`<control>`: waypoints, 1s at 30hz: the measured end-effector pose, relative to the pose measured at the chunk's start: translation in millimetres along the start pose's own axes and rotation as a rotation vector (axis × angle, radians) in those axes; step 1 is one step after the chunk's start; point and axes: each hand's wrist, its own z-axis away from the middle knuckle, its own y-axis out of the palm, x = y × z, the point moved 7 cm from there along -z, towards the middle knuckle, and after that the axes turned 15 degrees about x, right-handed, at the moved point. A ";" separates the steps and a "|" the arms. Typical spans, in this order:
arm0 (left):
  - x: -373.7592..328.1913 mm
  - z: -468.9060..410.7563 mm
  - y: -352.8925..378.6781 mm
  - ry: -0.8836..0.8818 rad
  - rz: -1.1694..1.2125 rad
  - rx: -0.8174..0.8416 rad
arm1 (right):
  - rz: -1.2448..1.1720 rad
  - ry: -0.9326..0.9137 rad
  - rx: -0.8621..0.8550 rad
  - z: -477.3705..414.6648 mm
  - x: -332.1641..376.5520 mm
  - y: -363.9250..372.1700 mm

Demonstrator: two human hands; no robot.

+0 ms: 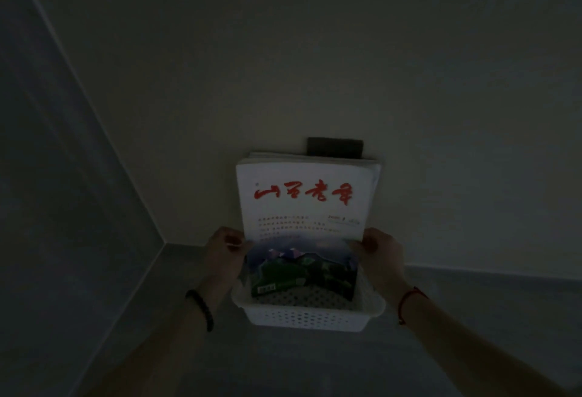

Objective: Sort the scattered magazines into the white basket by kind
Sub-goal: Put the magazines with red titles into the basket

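Head view, in dim light: a stack [373,170] of magazines stands upright in the white basket [308,316]. Its lower edge is down inside the basket and its top leans toward the far wall [346,50]. The front magazine [304,204] shows a white cover with a red title and a green hill scene at the bottom.

The left hand [225,248] pinches the stack low on its left edge, with the thumb on the cover and the fingers curled behind. The right hand [379,250] does the same on the right edge. I cannot tell how many copies sit between the fingers.

A grip on both edges probably keeps the limp copies square, so they do not fan out or slump as they settle. Standing them on end, rather than flat, likely lets each kind be filed one behind another. The near part of the basket floor is bare, so there is room for more.

A dark rectangle [335,146] shows above the stack's top edge, against the wall; what it is I cannot tell. A bead bracelet [201,310] is on the left wrist and a red string [409,297] on the right.
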 end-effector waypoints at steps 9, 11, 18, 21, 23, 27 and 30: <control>-22.8 -32.0 28.4 0.127 0.337 0.204 | -0.257 0.039 0.019 -29.4 0.6 -4.4; -22.2 -36.2 33.6 0.126 0.454 0.215 | -0.275 0.053 0.059 -38.2 0.8 -4.4; -23.1 -43.8 45.5 0.162 0.545 0.286 | -0.292 -0.110 0.001 -30.3 7.3 -7.8; -23.2 -43.6 46.2 0.179 0.526 0.274 | -0.255 -0.141 -0.059 -24.5 8.0 -13.0; -25.7 -42.8 47.6 0.192 0.511 0.294 | -0.251 -0.138 -0.049 -23.7 7.7 -12.9; -24.6 -44.1 46.2 0.143 0.486 0.293 | -0.249 -0.100 0.029 -30.2 10.0 -10.3; -25.9 -43.9 46.5 0.114 0.443 0.297 | -0.214 -0.030 0.113 -32.0 7.5 -6.9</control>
